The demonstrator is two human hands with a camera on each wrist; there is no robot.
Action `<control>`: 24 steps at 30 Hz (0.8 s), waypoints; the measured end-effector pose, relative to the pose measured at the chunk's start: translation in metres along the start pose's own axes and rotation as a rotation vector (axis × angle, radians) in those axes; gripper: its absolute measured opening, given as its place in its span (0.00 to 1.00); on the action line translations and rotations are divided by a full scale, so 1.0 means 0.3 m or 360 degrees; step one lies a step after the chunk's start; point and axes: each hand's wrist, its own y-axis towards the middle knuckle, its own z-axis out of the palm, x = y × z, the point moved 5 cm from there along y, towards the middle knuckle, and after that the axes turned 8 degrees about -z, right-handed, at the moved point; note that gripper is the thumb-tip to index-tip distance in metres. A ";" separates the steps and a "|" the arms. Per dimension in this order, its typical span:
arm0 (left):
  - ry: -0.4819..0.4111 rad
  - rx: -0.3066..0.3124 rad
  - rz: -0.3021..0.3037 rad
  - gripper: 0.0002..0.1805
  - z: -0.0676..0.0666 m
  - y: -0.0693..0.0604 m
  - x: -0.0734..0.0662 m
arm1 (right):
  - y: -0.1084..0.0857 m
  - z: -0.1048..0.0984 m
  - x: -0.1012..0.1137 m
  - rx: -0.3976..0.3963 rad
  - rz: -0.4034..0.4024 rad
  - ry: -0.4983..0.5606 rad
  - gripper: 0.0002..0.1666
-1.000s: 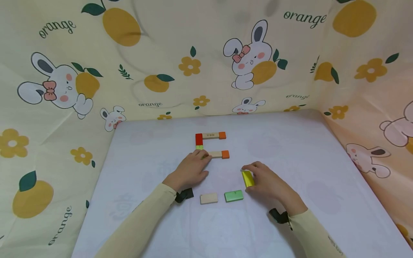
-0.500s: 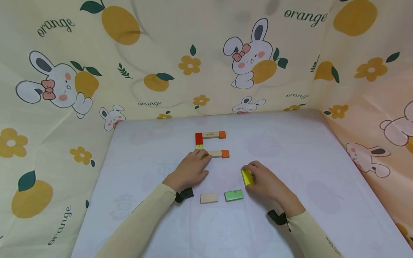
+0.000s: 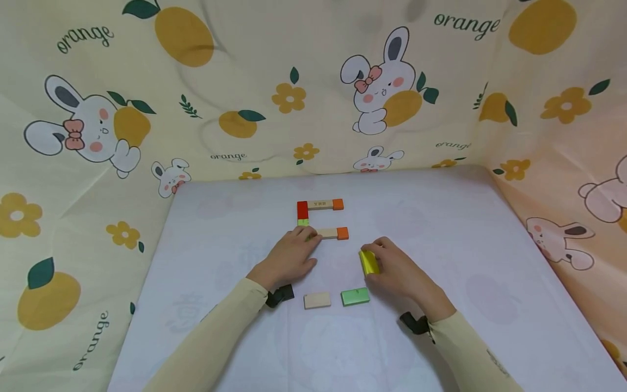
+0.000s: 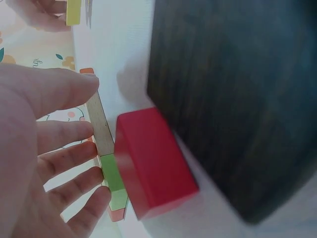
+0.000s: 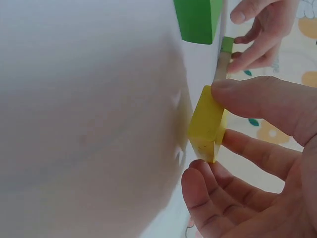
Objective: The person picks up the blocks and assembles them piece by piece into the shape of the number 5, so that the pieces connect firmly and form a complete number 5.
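Yellow block: solid, shiny yellow; landmark. Nearer the person than it: green block, plain mid-green; further left, short block, plain beige. Beyond and left of it: 2 orange blocks; plain beige strip; lettered strip, beige with dark printed marks; red block; lime block, yellow-green. Under it: tabletop cover, white, faint print. Far behind it: backdrop, cream, with orange fruits, yellow-orange flowers, dark green leaves, white rabbits, pink bows.
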 end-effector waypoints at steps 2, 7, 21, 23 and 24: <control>0.0005 0.0002 0.0001 0.32 -0.002 0.000 -0.001 | 0.012 -0.002 0.005 -0.0005 -0.0021 0.0001 0.36; 0.0021 0.0011 -0.0001 0.32 -0.008 0.001 -0.003 | 0.050 -0.002 0.023 -0.0013 -0.0066 -0.0017 0.37; 0.0009 0.0043 -0.0030 0.32 -0.020 -0.001 -0.010 | 0.143 -0.008 0.062 0.0010 -0.0084 -0.0007 0.38; 0.0008 0.0041 -0.0028 0.32 -0.022 -0.001 -0.010 | 0.153 -0.009 0.066 0.0013 -0.0081 -0.0003 0.38; 0.0008 0.0041 -0.0026 0.32 -0.021 -0.001 -0.010 | 0.157 -0.008 0.067 0.0016 -0.0078 -0.0003 0.38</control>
